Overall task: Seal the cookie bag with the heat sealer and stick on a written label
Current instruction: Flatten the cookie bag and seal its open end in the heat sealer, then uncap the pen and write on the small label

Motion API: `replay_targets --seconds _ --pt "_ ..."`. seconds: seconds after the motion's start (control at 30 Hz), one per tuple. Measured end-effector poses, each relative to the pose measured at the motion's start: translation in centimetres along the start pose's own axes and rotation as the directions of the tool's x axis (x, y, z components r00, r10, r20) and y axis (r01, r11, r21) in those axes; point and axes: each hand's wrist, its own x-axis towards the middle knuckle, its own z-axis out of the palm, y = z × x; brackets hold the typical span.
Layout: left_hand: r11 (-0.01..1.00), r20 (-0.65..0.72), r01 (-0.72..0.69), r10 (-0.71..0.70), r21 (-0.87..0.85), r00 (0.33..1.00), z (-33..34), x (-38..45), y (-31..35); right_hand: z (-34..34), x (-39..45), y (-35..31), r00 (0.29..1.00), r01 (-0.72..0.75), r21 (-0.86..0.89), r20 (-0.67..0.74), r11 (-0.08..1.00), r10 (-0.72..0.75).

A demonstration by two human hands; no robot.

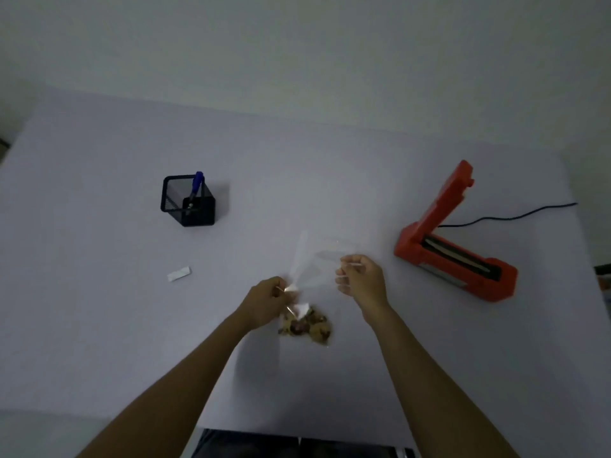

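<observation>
A clear plastic cookie bag (pixel 310 276) lies in the middle of the table, with brown cookies (pixel 307 325) bunched at its near end. My left hand (pixel 267 300) pinches the bag's left edge. My right hand (pixel 360 276) pinches its right edge near the open top. The orange heat sealer (pixel 453 239) stands to the right with its lid raised. A small white label (pixel 179 273) lies flat on the left. A blue pen (pixel 196 186) stands in a black mesh holder (pixel 188 201) at the back left.
The sealer's black cord (pixel 509 217) runs off to the right table edge. The table (pixel 99 325) is pale grey; its near edge is at the bottom, above dark trousers.
</observation>
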Motion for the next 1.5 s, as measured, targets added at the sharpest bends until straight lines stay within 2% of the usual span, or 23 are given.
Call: replay_targets --seconds 0.07,0.17,0.3,0.37,0.47,0.53,0.6,0.7,0.87,0.97,1.13,1.27,1.37,1.5 --pt "0.996 -0.079 -0.013 0.020 0.088 0.997 0.1 0.7 -0.6 1.0 1.2 0.5 0.999 0.021 -0.067 -0.030 0.997 -0.023" --pt "0.987 -0.138 -0.043 0.064 0.154 0.988 0.4 1.4 -0.7 1.7 2.7 0.9 0.993 0.072 -0.275 -0.068 0.959 -0.094" --pt "0.970 -0.258 -0.006 0.071 0.243 0.964 -0.6 0.5 -0.9 3.1 3.5 0.2 0.951 0.102 -0.578 -0.181 0.809 -0.249" --pt "0.952 -0.420 -0.109 0.228 0.287 0.878 -2.6 -0.7 -1.2 5.3 3.1 -1.8 0.926 0.158 -0.595 -0.186 0.788 -0.327" --pt "0.891 -0.618 -0.206 0.433 0.406 0.656 -7.4 -1.6 -2.2 10.7 2.5 -6.0 0.913 0.361 -0.505 0.019 0.784 -0.408" --pt "0.856 -0.652 -0.163 0.485 0.491 0.583 -11.0 -1.3 -3.3 15.1 2.0 -8.8 0.889 0.453 -0.433 0.151 0.780 -0.432" --pt "0.824 -0.627 -0.091 0.493 0.560 0.603 -14.3 -0.8 -4.1 19.3 1.9 -10.8 0.861 0.509 -0.411 0.239 0.756 -0.449" --pt "0.778 -0.537 -0.021 0.453 0.628 0.712 -17.5 -0.4 -5.1 24.1 2.4 -12.1 0.816 0.577 -0.446 0.310 0.684 -0.487" --pt "0.705 -0.365 -0.030 0.403 0.709 0.839 -19.3 -0.6 -6.5 28.5 3.8 -12.2 0.808 0.582 -0.548 0.305 0.601 -0.504" --pt "0.719 -0.333 -0.032 0.361 0.695 0.871 -19.4 -0.6 -7.1 29.2 3.7 -12.2 0.814 0.566 -0.565 0.265 0.601 -0.518" --pt "0.807 -0.323 -0.096 0.338 0.583 0.884 -19.7 -0.9 -6.7 28.8 1.3 -13.4 0.807 0.570 -0.576 0.258 0.587 -0.531" --pt "0.902 -0.415 -0.187 0.352 0.388 0.839 -21.3 -2.1 -5.1 26.2 -2.3 -16.5 0.797 0.590 -0.514 0.246 0.623 -0.552" --pt "0.898 -0.449 -0.249 0.402 0.363 0.798 -22.9 -3.5 -3.2 23.2 -5.4 -18.8 0.825 0.562 -0.386 0.190 0.732 -0.533" --pt "0.860 -0.472 -0.358 0.501 0.363 0.725 -23.7 -6.0 0.1 19.2 -8.2 -19.9 0.913 0.394 -0.090 0.149 0.914 -0.379"
